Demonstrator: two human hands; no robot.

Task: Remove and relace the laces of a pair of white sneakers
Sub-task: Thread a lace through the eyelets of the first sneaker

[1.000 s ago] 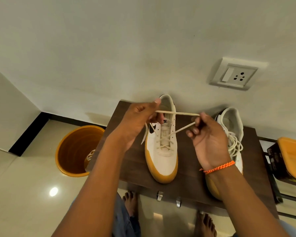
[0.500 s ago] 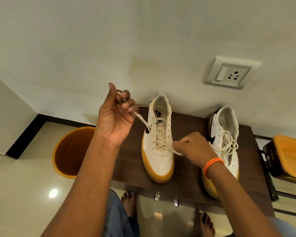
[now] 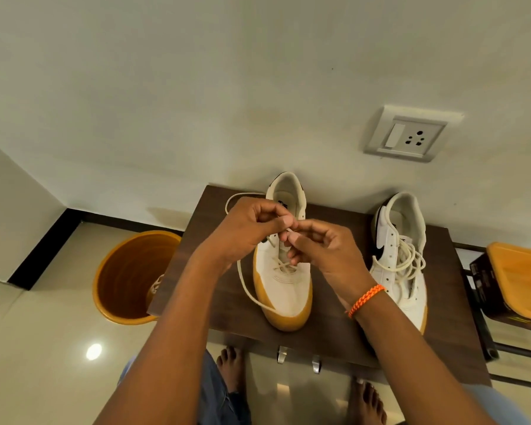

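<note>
Two white sneakers with tan soles stand on a dark wooden cabinet top [image 3: 221, 305]. The left sneaker [image 3: 284, 286] is laced only at its lowest eyelets. Its cream lace [image 3: 244, 286] loops out to the left and trails down past the toe. My left hand [image 3: 247, 230] and my right hand [image 3: 319, 248] meet above the shoe's tongue, and both pinch the lace between fingertips. The right sneaker [image 3: 399, 240] holds a loose pile of lace on its top.
An orange bucket [image 3: 129, 277] stands on the floor to the left of the cabinet. A rack with an orange lidded box [image 3: 518, 280] is at the right. A wall socket [image 3: 408, 134] sits above the shoes. My bare feet are below the cabinet front.
My left hand came down from its raised position at the left. My right hand moved up from the shoe's side. Both now meet over the left sneaker's tongue, and the lace lies slack.
</note>
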